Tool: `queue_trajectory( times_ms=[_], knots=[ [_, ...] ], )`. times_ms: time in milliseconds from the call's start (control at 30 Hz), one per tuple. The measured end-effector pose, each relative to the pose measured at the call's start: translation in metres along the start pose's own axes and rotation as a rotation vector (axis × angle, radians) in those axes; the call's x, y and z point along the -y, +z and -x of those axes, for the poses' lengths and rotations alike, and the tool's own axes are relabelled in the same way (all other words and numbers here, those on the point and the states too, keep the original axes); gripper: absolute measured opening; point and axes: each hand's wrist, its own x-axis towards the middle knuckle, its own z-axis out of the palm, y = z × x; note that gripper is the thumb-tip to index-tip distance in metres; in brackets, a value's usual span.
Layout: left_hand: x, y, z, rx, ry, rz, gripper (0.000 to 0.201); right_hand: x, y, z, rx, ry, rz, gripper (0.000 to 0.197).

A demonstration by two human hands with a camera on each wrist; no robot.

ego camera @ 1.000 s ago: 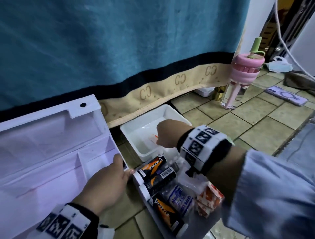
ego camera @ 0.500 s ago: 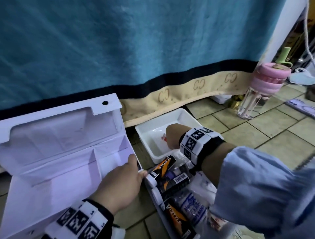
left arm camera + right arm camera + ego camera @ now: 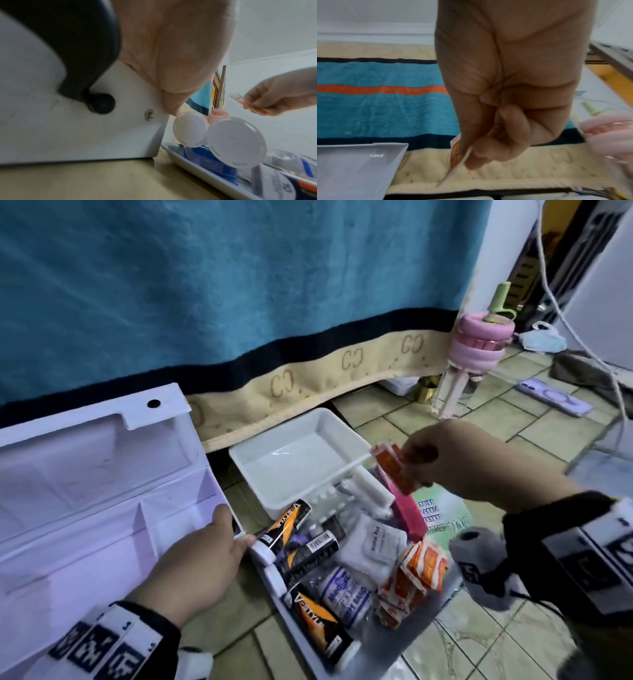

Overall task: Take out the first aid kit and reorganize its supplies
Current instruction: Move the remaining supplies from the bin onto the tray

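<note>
Tiled floor (image 3: 428, 642) runs under everything, with a teal blanket (image 3: 222, 285) hanging down at twelve o'clock. At nine o'clock the white kit (image 3: 78, 508) lies open, and the left hand (image 3: 195, 566) rests on its near right corner, fingers curled over the edge, fingertip beside a tube cap. At six o'clock a tray (image 3: 305, 648) holds tubes (image 3: 286, 525), a bandage roll (image 3: 346, 597), a white pad (image 3: 373, 542) and orange packets (image 3: 416, 573). An empty white bin (image 3: 294, 457) sits between tray and blanket. At three o'clock the right hand (image 3: 455, 460) hovers above the tray, pinching an orange packet (image 3: 394, 470) between thumb and curled fingers. A pink bottle (image 3: 469, 354) stands at one o'clock, with a phone (image 3: 555, 402) on the floor beyond.
</note>
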Motion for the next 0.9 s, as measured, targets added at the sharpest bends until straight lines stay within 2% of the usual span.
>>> queue_trajectory(
  times_ms=[167,267,333,433,533,633,733,833,867,900],
  knots=[
    [-0.002,0.0,0.001,-0.001,-0.011,0.016,0.033,-0.046,0.035,0.038,0.031,0.273,-0.109,0.013],
    [-0.001,0.001,0.0,-0.009,-0.018,0.046,0.033,-0.059,0.053,0.053,-0.067,0.414,-0.225,0.015],
    [0.0,0.002,0.0,-0.013,-0.016,0.044,0.034,-0.062,0.064,0.058,-0.105,0.479,-0.232,0.015],
    [0.001,0.003,0.0,-0.019,-0.008,0.039,0.033,-0.062,0.077,0.057,-0.081,0.525,-0.196,0.019],
    [0.001,0.002,0.0,-0.021,-0.004,0.028,0.033,-0.059,0.081,0.052,-0.085,0.502,-0.121,0.013],
    [0.0,0.002,0.0,-0.017,-0.001,0.029,0.033,-0.056,0.075,0.047,-0.057,0.474,0.039,0.021],
    [0.001,0.002,-0.001,-0.017,0.005,0.026,0.032,-0.042,0.058,0.035,-0.132,0.405,0.095,0.021],
    [0.002,0.003,-0.001,-0.016,0.011,0.019,0.03,-0.013,0.045,0.006,-0.155,0.163,0.082,0.009],
    [0.003,0.003,-0.002,-0.018,0.015,0.017,0.03,-0.003,0.042,-0.006,-0.135,0.05,0.112,0.009],
    [0.003,0.003,-0.002,-0.019,0.019,0.017,0.029,0.007,0.041,-0.02,-0.102,-0.053,0.155,0.018]
  ],
)
